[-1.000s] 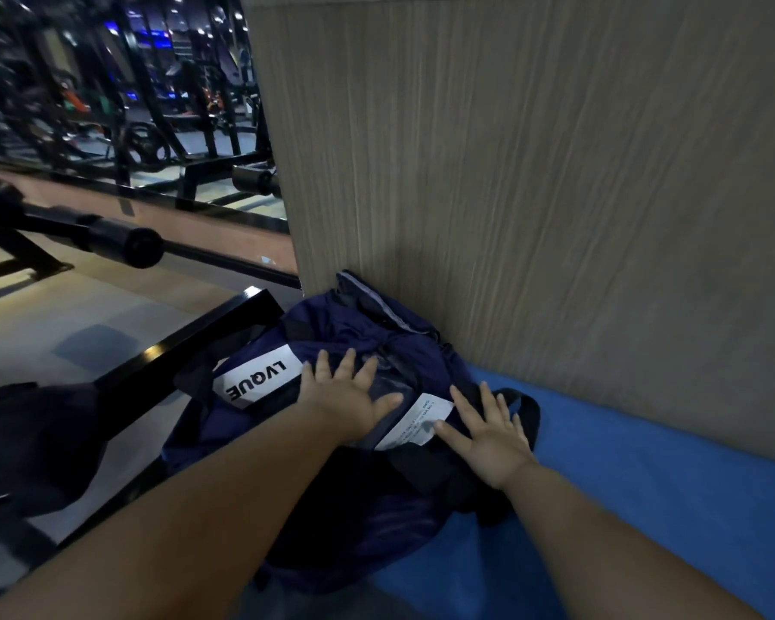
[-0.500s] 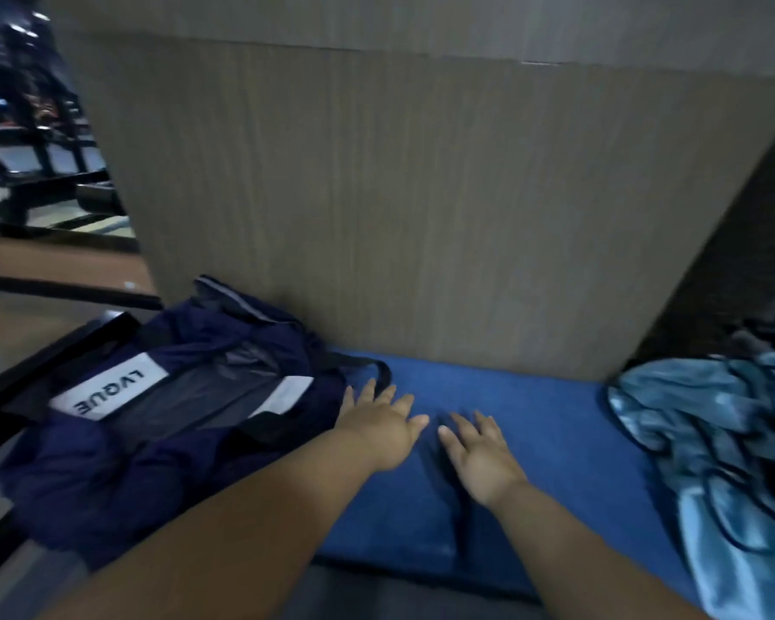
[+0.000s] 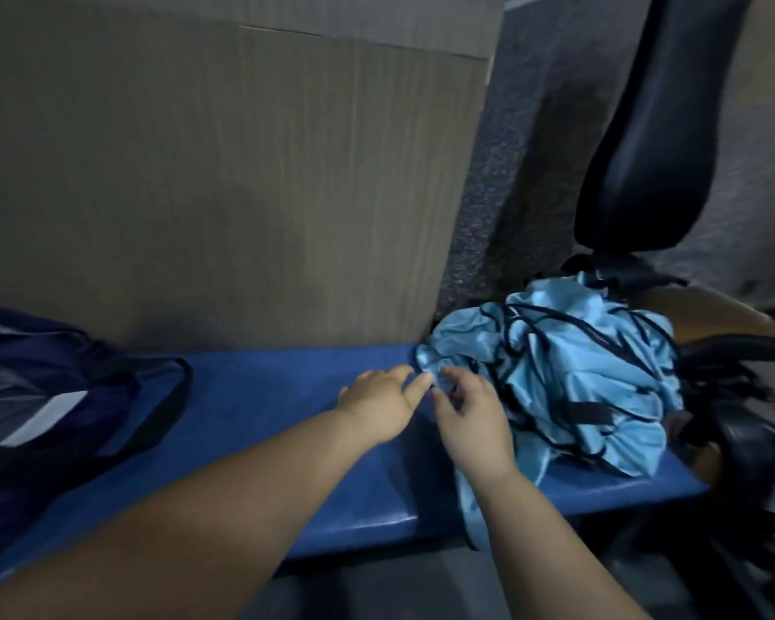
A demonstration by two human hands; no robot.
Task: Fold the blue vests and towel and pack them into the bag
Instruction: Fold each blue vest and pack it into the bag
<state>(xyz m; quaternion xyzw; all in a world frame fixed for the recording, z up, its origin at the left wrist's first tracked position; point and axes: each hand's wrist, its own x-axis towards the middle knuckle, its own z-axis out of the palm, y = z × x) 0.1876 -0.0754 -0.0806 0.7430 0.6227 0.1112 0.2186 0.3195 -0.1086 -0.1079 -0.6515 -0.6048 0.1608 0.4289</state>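
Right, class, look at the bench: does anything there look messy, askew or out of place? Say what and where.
Yes: the light blue vests lie in a crumpled, tangled heap at the right end of the blue bench, black trim looping all ways, and one flap hangs over the front edge. None looks folded yet.

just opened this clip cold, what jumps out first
A crumpled heap of light blue vests with black trim, at the right end of the blue bench, draws the eye first. The left hand, fingers straight, and the right hand, fingers curled, meet at its left edge; whether the right pinches cloth is too blurred to tell. A navy bag lies at the bench's left end.
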